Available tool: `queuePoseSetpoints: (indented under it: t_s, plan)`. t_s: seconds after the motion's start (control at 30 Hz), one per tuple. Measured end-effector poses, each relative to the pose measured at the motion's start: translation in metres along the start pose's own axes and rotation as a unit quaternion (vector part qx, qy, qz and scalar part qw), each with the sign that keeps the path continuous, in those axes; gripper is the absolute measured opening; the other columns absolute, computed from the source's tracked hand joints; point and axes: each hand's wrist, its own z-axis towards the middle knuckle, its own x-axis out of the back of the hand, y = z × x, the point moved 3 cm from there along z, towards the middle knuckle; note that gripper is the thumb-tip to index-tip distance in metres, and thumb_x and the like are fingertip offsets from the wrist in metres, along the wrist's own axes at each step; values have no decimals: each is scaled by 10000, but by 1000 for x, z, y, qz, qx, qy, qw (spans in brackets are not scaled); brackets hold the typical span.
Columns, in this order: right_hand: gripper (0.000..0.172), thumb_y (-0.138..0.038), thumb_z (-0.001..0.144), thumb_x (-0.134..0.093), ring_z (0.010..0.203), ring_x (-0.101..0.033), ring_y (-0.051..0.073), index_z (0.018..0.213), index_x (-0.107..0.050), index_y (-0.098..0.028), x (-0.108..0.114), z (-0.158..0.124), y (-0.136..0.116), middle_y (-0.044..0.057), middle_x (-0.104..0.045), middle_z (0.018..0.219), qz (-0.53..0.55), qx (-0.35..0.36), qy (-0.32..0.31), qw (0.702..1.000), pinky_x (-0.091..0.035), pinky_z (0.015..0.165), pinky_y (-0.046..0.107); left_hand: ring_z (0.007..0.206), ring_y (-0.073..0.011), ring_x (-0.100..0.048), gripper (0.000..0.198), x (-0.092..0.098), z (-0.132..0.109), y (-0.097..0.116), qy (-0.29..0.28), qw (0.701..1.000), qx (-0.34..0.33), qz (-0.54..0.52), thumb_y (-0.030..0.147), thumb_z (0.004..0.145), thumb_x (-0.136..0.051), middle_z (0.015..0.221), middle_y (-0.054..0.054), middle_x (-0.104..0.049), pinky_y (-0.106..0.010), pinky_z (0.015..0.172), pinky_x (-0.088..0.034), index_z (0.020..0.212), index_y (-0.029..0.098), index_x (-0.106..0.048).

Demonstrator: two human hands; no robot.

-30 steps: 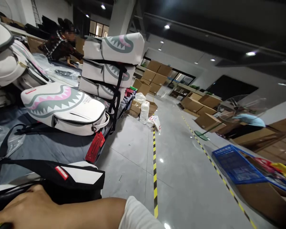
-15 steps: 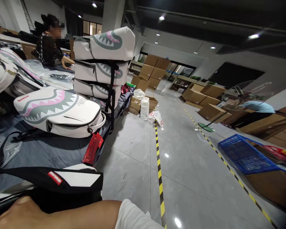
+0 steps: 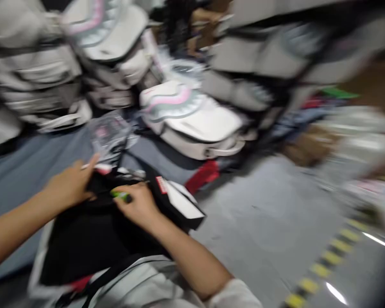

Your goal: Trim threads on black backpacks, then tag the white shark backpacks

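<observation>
Blurred by motion. Near left, on the grey bench (image 3: 25, 162): a black bag (image 3: 93, 231), white on its right end panel, with a small red label (image 3: 162, 185) at the top edge. Left hand (image 3: 69, 186) laid on the bag's far edge, fingers bent; gripping or only resting, cannot tell. Right hand (image 3: 139, 205) pinched round a small green thing (image 3: 121, 196), resting on the bag. Farther off, white shark-mouth bags (image 3: 192, 115), piled.

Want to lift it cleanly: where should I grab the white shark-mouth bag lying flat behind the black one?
I'd take the shark-mouth bag by its carry loop, which sticks out at the end toward the floor aisle. Come from that open right side; stacked bags crowd its left. Blur hides finer detail.
</observation>
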Motion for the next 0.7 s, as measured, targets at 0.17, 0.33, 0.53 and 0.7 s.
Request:
queuePoseSetpoints:
  t_s: [0.17,0.33,0.53,0.7]
  plan:
    - [221,-129,825,-687,864,-743,247,989,-748,-264,-9,12,19,22,-792,972,66,34,-24,997,-532,860,437,1127,-333,-622,1091,-20,4,-14,-88,995,48,-3,271,793,-740,1365,-188,-501,-357,819,-528,1603,232,-10]
    - [214,-152,823,-727,881,-739,243,989,-747,-287,-11,9,12,-11,-790,977,75,5,-54,996,-519,889,454,1250,-343,-562,955,-23,-3,-19,-66,995,19,-68,195,856,-656,1510,-198,-374,-403,958,-500,1599,241,-57]
    - [214,-152,838,-726,854,-730,212,1011,-745,-277,-20,11,2,-27,-789,992,58,28,-68,996,-468,870,408,1420,-337,-422,1047,-26,-5,-37,-132,979,15,-154,124,817,-631,1630,-156,-202,-401,1055,-459,1598,308,41]
    - [220,-159,858,-714,865,-722,192,1046,-736,-269,-23,9,2,-23,-785,1021,57,43,-73,995,-449,865,376,1476,-309,-347,1112,-35,-3,-54,-169,961,9,-220,125,776,-624,1682,-143,-50,-393,1120,-402,1590,325,105]
